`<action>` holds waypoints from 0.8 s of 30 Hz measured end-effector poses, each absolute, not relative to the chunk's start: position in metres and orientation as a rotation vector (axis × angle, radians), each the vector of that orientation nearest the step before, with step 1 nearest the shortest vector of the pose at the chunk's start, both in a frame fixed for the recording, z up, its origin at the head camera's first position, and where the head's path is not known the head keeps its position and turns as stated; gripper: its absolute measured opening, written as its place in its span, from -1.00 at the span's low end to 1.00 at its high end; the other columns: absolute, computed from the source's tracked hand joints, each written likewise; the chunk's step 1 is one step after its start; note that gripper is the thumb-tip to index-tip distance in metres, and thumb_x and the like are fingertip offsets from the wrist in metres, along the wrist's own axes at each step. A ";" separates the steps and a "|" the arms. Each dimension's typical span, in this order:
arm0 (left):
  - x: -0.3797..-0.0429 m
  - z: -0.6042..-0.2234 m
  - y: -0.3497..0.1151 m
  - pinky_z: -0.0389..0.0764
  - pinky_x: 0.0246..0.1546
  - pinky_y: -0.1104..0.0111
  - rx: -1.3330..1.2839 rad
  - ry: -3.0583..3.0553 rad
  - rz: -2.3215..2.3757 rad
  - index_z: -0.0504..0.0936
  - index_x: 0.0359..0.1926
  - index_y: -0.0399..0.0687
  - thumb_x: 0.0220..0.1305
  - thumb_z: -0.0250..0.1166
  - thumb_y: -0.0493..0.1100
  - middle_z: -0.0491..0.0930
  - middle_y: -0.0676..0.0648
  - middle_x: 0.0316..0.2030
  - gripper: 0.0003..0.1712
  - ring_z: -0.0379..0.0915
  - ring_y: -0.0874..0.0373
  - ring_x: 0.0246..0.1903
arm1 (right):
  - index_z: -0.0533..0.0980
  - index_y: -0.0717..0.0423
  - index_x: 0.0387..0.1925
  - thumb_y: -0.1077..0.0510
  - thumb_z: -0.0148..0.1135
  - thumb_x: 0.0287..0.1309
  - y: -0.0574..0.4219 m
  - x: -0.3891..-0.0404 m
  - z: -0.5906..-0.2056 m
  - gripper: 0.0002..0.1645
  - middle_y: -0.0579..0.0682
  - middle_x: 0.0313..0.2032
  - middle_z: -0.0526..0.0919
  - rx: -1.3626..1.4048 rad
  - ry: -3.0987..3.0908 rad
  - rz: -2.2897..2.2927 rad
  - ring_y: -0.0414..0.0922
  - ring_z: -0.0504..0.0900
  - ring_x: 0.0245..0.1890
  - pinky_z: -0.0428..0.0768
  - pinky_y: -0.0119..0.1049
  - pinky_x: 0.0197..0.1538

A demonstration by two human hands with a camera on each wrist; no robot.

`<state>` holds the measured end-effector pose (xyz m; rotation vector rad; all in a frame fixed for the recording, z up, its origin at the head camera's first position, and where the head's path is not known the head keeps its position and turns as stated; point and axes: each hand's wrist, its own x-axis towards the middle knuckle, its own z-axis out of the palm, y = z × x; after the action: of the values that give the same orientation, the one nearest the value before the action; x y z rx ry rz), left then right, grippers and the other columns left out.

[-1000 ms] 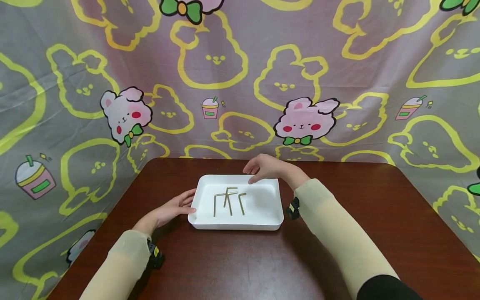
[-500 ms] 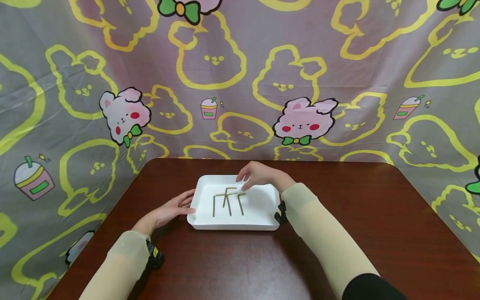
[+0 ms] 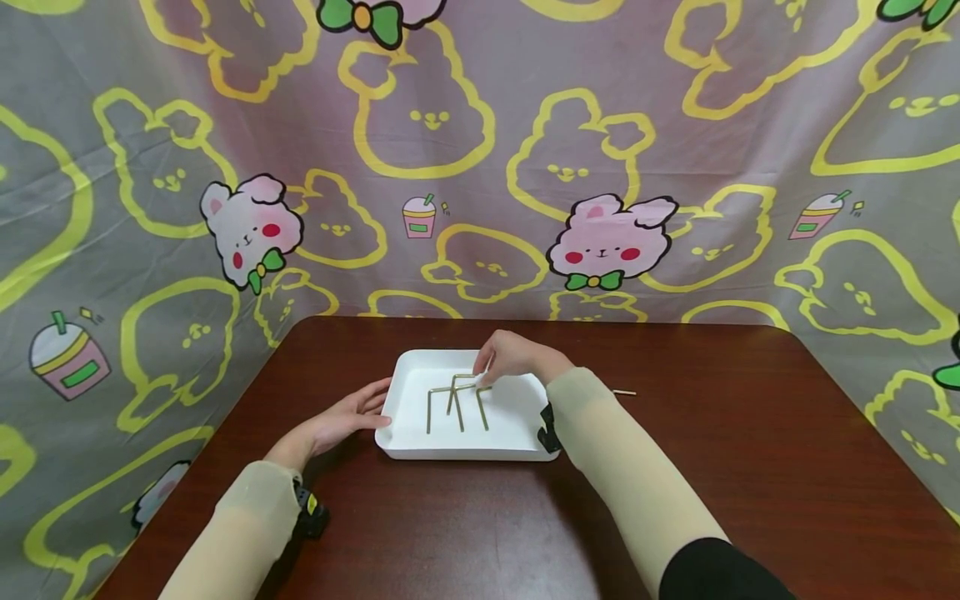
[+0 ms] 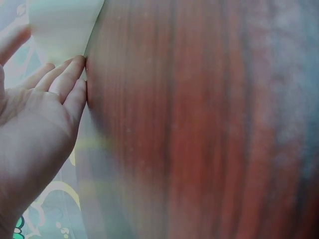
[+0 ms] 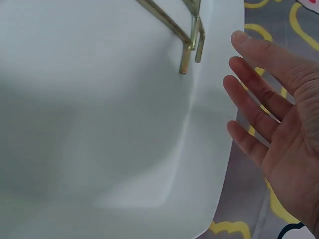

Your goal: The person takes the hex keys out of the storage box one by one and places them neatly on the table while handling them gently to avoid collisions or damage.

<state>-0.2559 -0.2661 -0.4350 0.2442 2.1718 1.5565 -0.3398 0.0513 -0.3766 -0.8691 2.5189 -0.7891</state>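
A white rectangular tray holds several brass-coloured, L-shaped hex keys, some of them crossing. My left hand rests against the tray's left side, fingers straight and the thumb tip at the rim; in the left wrist view its fingertips meet the white edge. Over the tray's far part is my right hand, its thumb and forefinger pointing down at the short arm of the rightmost hex key. In the right wrist view this hand has its fingers spread, with the keys a little beyond the thumb.
The tray stands on a dark brown table. One more brass-coloured rod lies on the table to the right, partly hidden behind my right sleeve. A patterned cloth hangs behind the table's far edge and along its sides.
My right hand has moved left, forward and down from the tray's far rim to the rightmost hex key. The rod on the right has come into sight. My left hand stays put.
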 end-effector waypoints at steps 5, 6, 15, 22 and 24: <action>-0.256 -0.435 -0.267 -0.03 0.35 -0.08 0.253 2.173 1.560 -0.15 0.52 -0.21 0.33 0.25 -0.22 -0.08 -0.33 0.47 -0.06 -0.18 -0.19 0.45 | 0.73 0.13 -0.27 0.22 0.50 -0.01 0.050 -0.342 -0.384 -0.81 -0.15 -0.36 0.70 -0.821 2.511 -0.813 -0.19 0.60 -0.33 0.54 -0.25 -0.11; -0.256 -0.435 -0.267 -0.03 0.35 -0.08 0.248 2.174 1.558 -0.15 0.52 -0.21 0.33 0.25 -0.21 -0.07 -0.32 0.47 -0.05 -0.17 -0.18 0.45 | 0.73 0.12 -0.28 0.22 0.49 0.00 0.050 -0.343 -0.386 -0.81 -0.15 -0.36 0.70 -0.812 2.508 -0.816 -0.19 0.59 -0.32 0.54 -0.25 -0.10; -0.255 -0.435 -0.267 -0.01 0.35 -0.08 0.265 2.188 1.524 -0.17 0.52 -0.22 0.33 0.26 -0.16 -0.09 -0.32 0.47 -0.03 -0.18 -0.19 0.45 | 0.73 0.01 -0.34 0.21 0.50 -0.02 0.050 -0.344 -0.398 -0.86 -0.18 -0.39 0.69 -0.752 2.526 -0.791 -0.21 0.58 -0.31 0.53 -0.28 -0.11; -0.254 -0.433 -0.265 -0.01 0.35 -0.08 0.245 2.177 1.555 -0.14 0.52 -0.21 0.32 0.26 -0.21 -0.07 -0.32 0.47 -0.05 -0.16 -0.18 0.45 | 0.73 0.02 -0.36 0.22 0.49 -0.01 0.051 -0.348 -0.404 -0.89 -0.18 -0.42 0.69 -0.719 2.539 -0.779 -0.21 0.55 -0.34 0.51 -0.32 -0.16; -0.255 -0.433 -0.265 -0.02 0.35 -0.08 0.245 2.180 1.551 -0.14 0.52 -0.21 0.32 0.25 -0.21 -0.08 -0.32 0.47 -0.06 -0.16 -0.18 0.45 | 0.73 0.01 -0.37 0.22 0.50 -0.02 0.051 -0.349 -0.406 -0.88 -0.19 -0.42 0.69 -0.711 2.538 -0.772 -0.22 0.54 -0.35 0.50 -0.33 -0.17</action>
<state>-0.2546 -0.2646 -0.4330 0.2447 2.1804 1.5513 -0.3492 0.0506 -0.4064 -0.7113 2.5382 -0.7718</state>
